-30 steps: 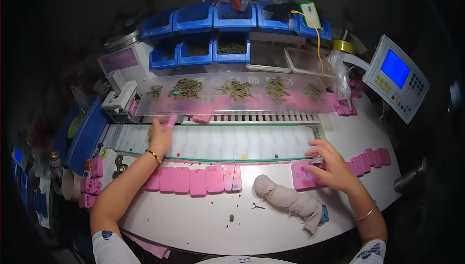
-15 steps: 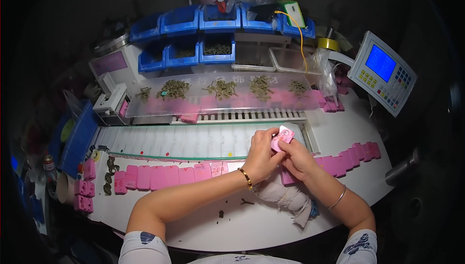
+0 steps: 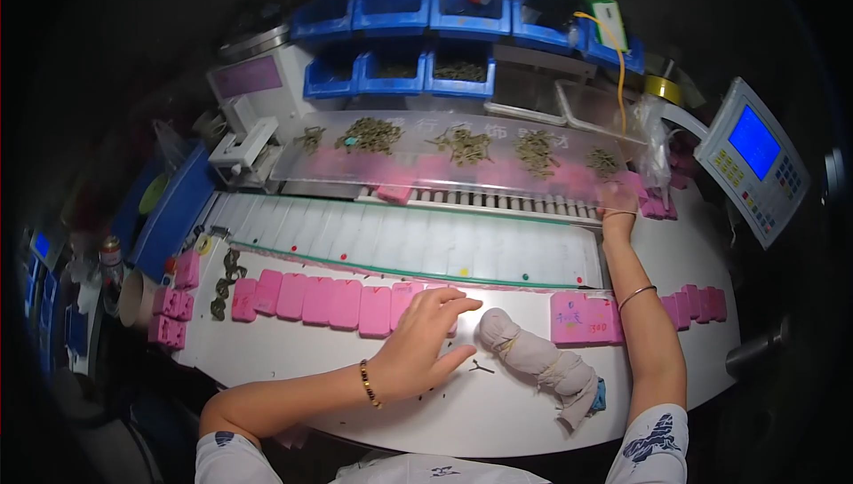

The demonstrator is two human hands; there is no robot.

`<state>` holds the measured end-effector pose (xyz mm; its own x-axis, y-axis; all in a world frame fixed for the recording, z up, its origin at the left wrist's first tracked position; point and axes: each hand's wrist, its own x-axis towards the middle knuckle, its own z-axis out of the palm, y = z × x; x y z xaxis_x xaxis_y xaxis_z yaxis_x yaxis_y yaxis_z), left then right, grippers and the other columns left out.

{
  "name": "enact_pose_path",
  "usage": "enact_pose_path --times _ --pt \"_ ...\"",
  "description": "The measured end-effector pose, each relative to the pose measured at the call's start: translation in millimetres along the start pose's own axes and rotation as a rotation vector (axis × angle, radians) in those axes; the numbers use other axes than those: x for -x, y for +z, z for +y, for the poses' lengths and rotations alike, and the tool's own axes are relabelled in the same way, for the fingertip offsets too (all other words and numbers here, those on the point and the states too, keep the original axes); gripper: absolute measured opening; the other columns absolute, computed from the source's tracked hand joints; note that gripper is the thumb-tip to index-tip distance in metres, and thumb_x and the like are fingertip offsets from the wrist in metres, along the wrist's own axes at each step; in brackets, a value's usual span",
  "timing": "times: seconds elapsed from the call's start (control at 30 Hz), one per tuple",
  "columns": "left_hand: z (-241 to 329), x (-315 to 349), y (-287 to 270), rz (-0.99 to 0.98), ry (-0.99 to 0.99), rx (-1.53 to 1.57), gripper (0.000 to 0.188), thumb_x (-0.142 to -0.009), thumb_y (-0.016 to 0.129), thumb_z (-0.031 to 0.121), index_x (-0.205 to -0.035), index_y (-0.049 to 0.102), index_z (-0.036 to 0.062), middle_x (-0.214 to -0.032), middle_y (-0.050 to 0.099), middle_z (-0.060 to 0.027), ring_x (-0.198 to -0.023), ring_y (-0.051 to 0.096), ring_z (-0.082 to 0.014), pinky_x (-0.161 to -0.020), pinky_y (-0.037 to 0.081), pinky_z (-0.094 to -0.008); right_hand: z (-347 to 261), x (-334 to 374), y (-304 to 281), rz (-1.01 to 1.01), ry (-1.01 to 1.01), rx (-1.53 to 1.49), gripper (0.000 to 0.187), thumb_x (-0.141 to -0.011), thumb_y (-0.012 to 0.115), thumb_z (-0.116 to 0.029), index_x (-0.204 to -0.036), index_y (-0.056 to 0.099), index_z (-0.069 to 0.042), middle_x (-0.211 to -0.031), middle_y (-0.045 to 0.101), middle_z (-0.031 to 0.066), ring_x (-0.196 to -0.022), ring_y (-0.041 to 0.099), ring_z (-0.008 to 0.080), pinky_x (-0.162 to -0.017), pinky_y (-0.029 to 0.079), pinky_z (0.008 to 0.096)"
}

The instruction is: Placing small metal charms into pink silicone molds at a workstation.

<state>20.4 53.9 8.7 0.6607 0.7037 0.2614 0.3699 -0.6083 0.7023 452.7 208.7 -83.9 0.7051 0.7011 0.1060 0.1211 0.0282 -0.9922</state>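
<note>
My left hand [image 3: 428, 337] hovers over the white worktop with its fingers spread and holds nothing. Its fingertips are beside the right end of a row of pink rubber blocks [image 3: 336, 302]. A rolled grey cloth bundle [image 3: 533, 355] lies just right of it. My right hand [image 3: 617, 202] reaches far forward to the right end of a ribbed roller strip [image 3: 498, 207]. Its fingers are blurred and partly hidden at the edge of a translucent shelf [image 3: 418, 169], so whether they hold a pink block cannot be told.
Small heaps of greenish-brown twig-like pieces [image 3: 371, 135] lie on the shelf. Blue bins [image 3: 462, 75] stand behind it. A control panel [image 3: 755, 160] stands at the right. More pink blocks [image 3: 586, 317] sit beside my right forearm, and a white-topped, green-edged strip [image 3: 418, 235] crosses the middle.
Both hands were together on a pink block with a white patch. They have parted: the right went forward to the shelf's end, the left came back, opened. The view has shifted.
</note>
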Motion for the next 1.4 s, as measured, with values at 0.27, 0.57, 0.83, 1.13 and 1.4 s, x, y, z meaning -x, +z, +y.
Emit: enact_pose_path --times 0.27,0.57,0.83,1.13,1.4 --pt "-18.8 58.9 -42.3 0.293 -0.190 -0.137 0.043 -0.080 0.073 0.009 -0.120 0.059 0.0039 -0.121 0.055 -0.0146 -0.116 0.051 -0.0331 -0.102 0.039 -0.0420 -28.0 9.6 39.8 -0.018 -0.198 -0.051 0.025 -0.092 0.056 -0.014 -0.114 0.063 -0.003 -0.103 0.066 0.0081 -0.091 0.059 0.0210 -0.083 0.046 0.0332" --pt "-23.5 32.5 -29.8 0.222 0.017 -0.310 0.048 -0.076 0.076 0.014 -0.119 0.059 0.0022 -0.124 0.054 -0.0157 -0.118 0.049 -0.0349 -0.101 0.039 -0.0461 10.8 43.9 -27.1 -0.106 -0.359 0.452 0.044 -0.083 0.070 -0.013 -0.124 0.058 -0.002 -0.110 0.057 0.0075 -0.073 0.056 0.0149 -0.068 0.048 0.0295" --pt "-42.8 -9.3 -7.5 -0.001 0.149 -0.266 0.069 -0.073 0.078 0.020 -0.132 0.048 0.0010 -0.131 0.050 -0.0171 -0.124 0.044 -0.0361 -0.107 0.030 -0.0493 -131.3 220.8 -37.9 -0.711 0.075 0.225 0.040 -0.088 0.065 -0.004 -0.126 0.056 -0.001 -0.088 0.056 0.0000 -0.072 0.050 0.0043 -0.059 0.041 0.0182" --pt "34.9 35.0 9.8 0.064 0.455 0.231 0.062 -0.075 0.077 0.010 -0.131 0.050 0.0049 -0.131 0.053 -0.0185 -0.122 0.051 -0.0378 -0.102 0.044 -0.0455 -121.4 354.3 -44.4 -1.056 0.446 -0.358 0.058 -0.103 0.050 -0.025 -0.148 0.027 0.004 -0.133 0.049 0.0131 -0.111 0.056 0.0168 -0.081 0.054 0.0306" --pt "42.1 62.7 28.1 0.316 0.033 0.330 0.031 -0.083 0.074 0.007 -0.111 0.062 0.0028 -0.106 0.057 -0.0124 -0.098 0.058 -0.0270 -0.089 0.050 -0.0369 -124.2 389.2 -6.0 -0.758 0.202 -0.495 0.065 -0.104 0.045 -0.036 -0.150 0.022 0.003 -0.134 0.050 0.0151 -0.108 0.059 0.0209 -0.098 0.047 0.0376"
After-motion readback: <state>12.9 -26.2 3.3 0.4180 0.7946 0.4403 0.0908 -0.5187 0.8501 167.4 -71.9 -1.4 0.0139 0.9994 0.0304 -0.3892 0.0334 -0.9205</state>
